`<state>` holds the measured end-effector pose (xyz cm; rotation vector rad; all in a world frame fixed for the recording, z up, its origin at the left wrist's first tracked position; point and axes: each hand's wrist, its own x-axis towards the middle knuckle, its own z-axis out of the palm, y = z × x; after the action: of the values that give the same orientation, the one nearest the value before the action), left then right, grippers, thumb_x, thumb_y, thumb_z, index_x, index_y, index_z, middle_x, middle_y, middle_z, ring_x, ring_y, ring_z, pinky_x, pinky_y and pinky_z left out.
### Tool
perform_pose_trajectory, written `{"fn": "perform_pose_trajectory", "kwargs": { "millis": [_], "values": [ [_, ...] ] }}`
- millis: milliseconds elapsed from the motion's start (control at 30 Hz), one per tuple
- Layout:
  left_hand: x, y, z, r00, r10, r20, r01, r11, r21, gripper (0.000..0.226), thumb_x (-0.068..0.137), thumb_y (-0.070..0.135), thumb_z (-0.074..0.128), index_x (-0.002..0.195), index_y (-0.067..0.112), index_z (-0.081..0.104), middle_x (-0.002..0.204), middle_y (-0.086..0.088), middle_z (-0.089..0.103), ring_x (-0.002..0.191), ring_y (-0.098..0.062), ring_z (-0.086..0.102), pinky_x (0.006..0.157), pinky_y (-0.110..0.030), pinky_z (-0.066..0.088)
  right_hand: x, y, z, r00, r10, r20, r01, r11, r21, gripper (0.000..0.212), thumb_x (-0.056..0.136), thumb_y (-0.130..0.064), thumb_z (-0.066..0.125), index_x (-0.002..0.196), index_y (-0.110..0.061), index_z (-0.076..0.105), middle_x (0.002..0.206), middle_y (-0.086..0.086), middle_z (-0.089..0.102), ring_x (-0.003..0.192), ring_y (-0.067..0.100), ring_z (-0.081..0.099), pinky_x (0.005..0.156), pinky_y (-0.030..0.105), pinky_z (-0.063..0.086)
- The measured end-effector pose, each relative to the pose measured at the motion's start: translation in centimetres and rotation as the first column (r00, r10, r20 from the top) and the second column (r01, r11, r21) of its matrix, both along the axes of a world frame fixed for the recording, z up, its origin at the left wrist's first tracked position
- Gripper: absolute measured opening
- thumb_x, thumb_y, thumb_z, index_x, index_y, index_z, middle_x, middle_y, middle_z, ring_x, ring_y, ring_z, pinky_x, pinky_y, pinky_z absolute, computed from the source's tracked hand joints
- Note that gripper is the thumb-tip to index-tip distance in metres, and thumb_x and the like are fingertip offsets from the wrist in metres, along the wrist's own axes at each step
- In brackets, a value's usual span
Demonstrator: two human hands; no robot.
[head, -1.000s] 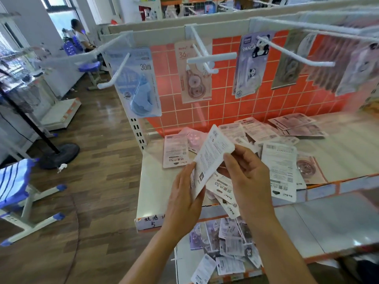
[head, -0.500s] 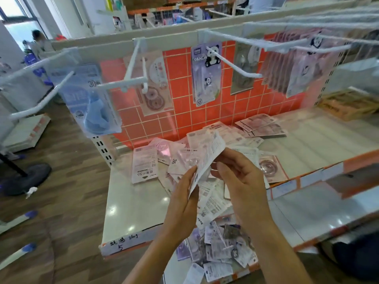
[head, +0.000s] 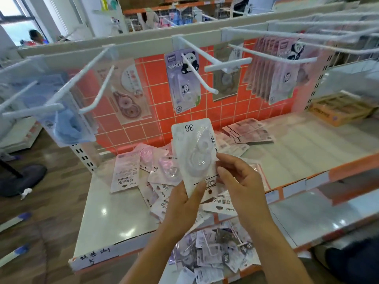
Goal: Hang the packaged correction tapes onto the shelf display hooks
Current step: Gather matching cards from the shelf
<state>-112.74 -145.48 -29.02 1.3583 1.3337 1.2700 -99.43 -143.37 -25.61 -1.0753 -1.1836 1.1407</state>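
Observation:
A white packaged correction tape point(head: 194, 152) marked "36" stands upright over the shelf, front side facing me. My left hand point(head: 182, 208) pinches its lower edge and my right hand point(head: 240, 185) grips its right side. Under my hands several more pink and white packages point(head: 143, 173) lie in a loose pile on the white shelf point(head: 114, 218). White display hooks point(head: 96, 95) stick out from the top rail above the orange tiled back wall. A pink correction tape pack point(head: 125, 95) and a panda pack point(head: 183, 78) hang on the hooks, and a row of panda packs point(head: 281, 72) hangs at the right.
A blue packaged tape point(head: 63, 117) hangs on the far left hook. A lower shelf point(head: 307, 226) carries more scattered packs point(head: 211, 255). A cardboard box point(head: 338, 109) sits at the right end of the shelf. Wooden floor and a fan base point(head: 22, 179) lie left.
The package in my hands has been turned from its printed back to its clear front and lifted upright. The view has shifted right along the shelf.

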Motion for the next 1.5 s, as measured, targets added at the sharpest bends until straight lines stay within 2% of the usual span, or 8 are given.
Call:
{"fn": "perform_pose_trajectory", "kwargs": {
  "millis": [133,267,367,567,867,1267,1367,1500],
  "values": [
    [1.1,0.8,-0.1,0.994,0.104,-0.044,-0.105,0.994,-0.024,0.009,0.09,0.029,0.066,0.098,0.031,0.069,0.092,0.007,0.075,0.089,-0.014,0.071,0.083,-0.049,0.056,1.8,1.1,-0.4,1.0,-0.012,0.001,0.012,1.0,-0.004,0.031,0.089,-0.005,0.06,0.096,-0.034,0.069,0.094,-0.006,0.071,0.089,0.014,0.067,0.079,0.032,0.056],
    [2.0,1.4,-0.3,0.989,0.148,-0.014,-0.149,0.988,-0.048,0.015,0.089,0.021,0.067,0.102,0.027,0.067,0.094,0.004,0.075,0.09,-0.015,0.071,0.082,-0.048,0.057,3.5,2.4,-1.3,1.0,-0.017,-0.021,0.015,0.996,-0.083,0.03,0.089,-0.001,0.059,0.096,-0.029,0.068,0.093,-0.005,0.07,0.084,0.01,0.066,0.079,0.028,0.055],
    [2.6,2.0,-1.0,0.979,0.204,-0.021,-0.205,0.978,-0.045,0.021,0.086,0.024,0.07,0.106,0.028,0.064,0.095,0.004,0.074,0.089,-0.016,0.071,0.079,-0.05,0.058,5.2,3.6,-2.3,0.988,-0.006,0.153,0.027,0.991,-0.13,0.029,0.089,-0.002,0.058,0.103,-0.026,0.066,0.101,-0.007,0.069,0.093,0.007,0.064,0.088,0.031,0.053],
    [3.5,2.8,-2.6,0.944,0.317,-0.092,-0.323,0.945,-0.06,0.03,0.087,0.022,0.069,0.109,0.039,0.059,0.099,0.011,0.073,0.091,-0.01,0.07,0.079,-0.045,0.058,7.9,5.6,-4.8,0.756,0.117,0.644,-0.023,0.988,-0.153,0.037,0.086,0.0,0.056,0.119,-0.016,0.063,0.117,0.001,0.063,0.107,0.019,0.057,0.08,0.02,0.038],
    [4.9,3.5,-3.5,0.891,0.44,-0.112,-0.45,0.889,-0.084,0.026,0.085,0.031,0.07,0.104,0.045,0.059,0.098,0.013,0.072,0.091,-0.012,0.069,0.079,-0.047,0.057,10.1,8.1,-8.5,0.586,0.136,0.799,-0.025,0.988,-0.149,0.048,0.082,-0.017,0.064,0.128,-0.012,0.051,0.127,0.009,0.057,0.117,0.03,0.049,0.092,0.036,0.039],
    [6.5,3.1,-3.1,0.871,0.428,-0.241,-0.476,0.857,-0.197,0.058,0.075,0.055,0.067,0.125,0.036,0.043,0.087,0.002,0.071,0.073,-0.018,0.07,0.065,-0.042,0.058,12.4,9.1,-7.4,0.756,0.158,0.635,0.003,0.97,-0.244,0.047,0.081,-0.022,0.073,0.122,-0.015,0.052,0.115,0.007,0.061,0.098,0.025,0.061,0.079,0.032,0.046],
    [7.1,3.0,-2.8,0.883,0.455,-0.11,-0.468,0.864,-0.184,0.036,0.09,0.027,0.064,0.123,0.025,0.049,0.081,-0.003,0.073,0.07,-0.018,0.071,0.064,-0.036,0.058,12.5,9.1,-7.3,0.79,0.127,0.599,0.014,0.975,-0.224,0.045,0.083,-0.02,0.071,0.124,-0.015,0.052,0.119,0.008,0.06,0.101,0.025,0.06,0.086,0.037,0.049],
    [7.5,2.8,-2.4,0.867,0.476,0.15,-0.443,0.873,-0.205,0.036,0.095,0.006,0.055,0.128,0.021,0.052,0.112,-0.002,0.069,0.097,-0.018,0.07,0.076,-0.032,0.058,12.4,8.9,-7.1,0.803,0.142,0.579,-0.036,0.981,-0.191,0.043,0.088,-0.022,0.065,0.128,-0.015,0.052,0.122,0.006,0.057,0.106,0.018,0.053,0.085,0.027,0.04]
  ]
}}
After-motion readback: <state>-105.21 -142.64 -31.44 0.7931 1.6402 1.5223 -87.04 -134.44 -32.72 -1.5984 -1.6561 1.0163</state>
